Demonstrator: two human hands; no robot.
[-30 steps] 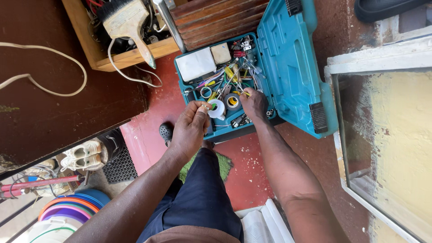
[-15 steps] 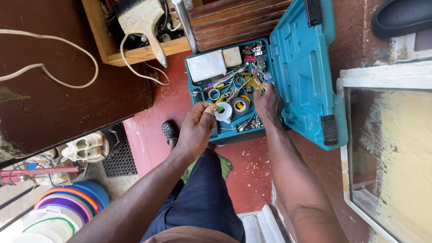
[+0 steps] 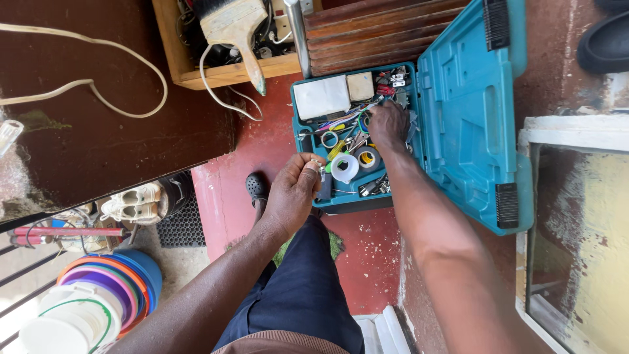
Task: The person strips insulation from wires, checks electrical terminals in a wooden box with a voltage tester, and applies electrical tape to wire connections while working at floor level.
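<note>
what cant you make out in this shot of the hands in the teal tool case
- Head view: what the right hand grips; its fingers are buried among small tools.
- Small item pinched by the left hand: too small to identify.
- Wooden box contents: cut off by the top edge, partly behind the paintbrush.

The open tool case point(image 3: 458, 124) lies on the floor point(image 3: 262, 141), its lid to the right. Inside it, a tape roll point(image 3: 344, 168) sits between the left hand point(image 3: 293, 194) and right hand point(image 3: 388, 123). A wooden box point(image 3: 223, 72) holding a paintbrush point(image 3: 232, 29) stands to its upper left.
</note>
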